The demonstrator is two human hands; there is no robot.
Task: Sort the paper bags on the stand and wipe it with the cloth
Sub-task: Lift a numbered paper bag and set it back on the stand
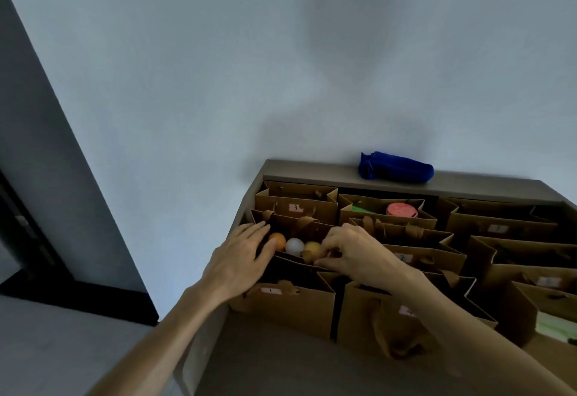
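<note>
Several brown paper bags stand in rows on the grey stand, each with a small numbered label. The middle bag in the left column is open and holds an orange, a white and a yellow ball. My left hand lies flat with straight fingers against that bag's left side. My right hand has curled fingers that pinch the bag's near rim by its handle. Bag 1 stands in front, bag 3 behind. A rolled blue cloth lies on the stand's raised back ledge.
A bag in the middle column holds a red round lid. More bags fill the right side, one with something pale green. A pale wall rises behind; a dark door frame is at the left. Bare stand top lies in front.
</note>
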